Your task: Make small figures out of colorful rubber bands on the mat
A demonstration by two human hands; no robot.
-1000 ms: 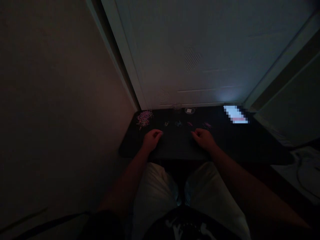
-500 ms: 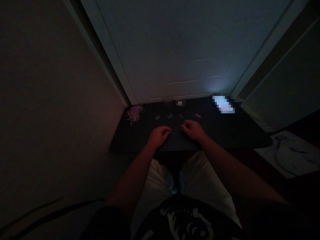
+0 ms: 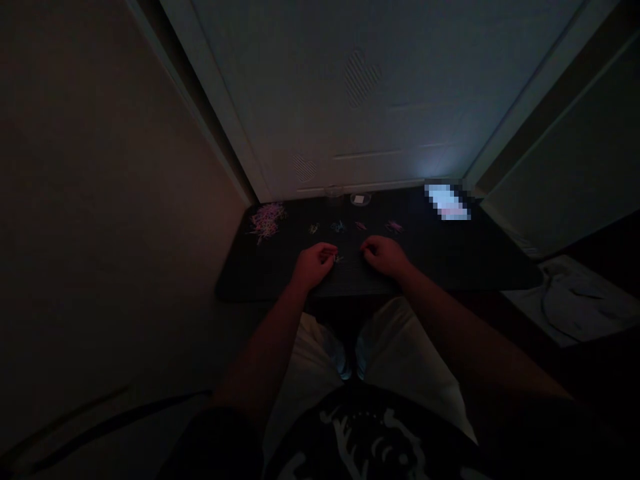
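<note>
My left hand (image 3: 316,262) is low over the near middle of the dark table (image 3: 450,267), its fingers bent towards the thumb. A few small, pale, thin pieces (image 3: 339,259) show at its fingertips; the exact contact is too dark to see. Across a short gap, my right hand (image 3: 385,255) is curled with thumb and forefinger together, and anything in them is too small to make out. Beyond the hands lie a pale little group (image 3: 313,228), a bluish one (image 3: 339,227), a reddish one (image 3: 361,226) and a pink-purple one (image 3: 394,227) of similar thin pieces.
A larger pink and white heap (image 3: 268,221) of thin pieces lies at the table's left end. A clear cup (image 3: 334,195) and a small round dish (image 3: 360,199) stand at the back. At the back right glows a blurred-out bright screen (image 3: 449,201). A pale panel (image 3: 400,133) rises behind.
The pale pieces at my left fingertips show more plainly now, and the left fingers have shifted slightly. My right hand has hardly moved. The whole view has tipped a little.
</note>
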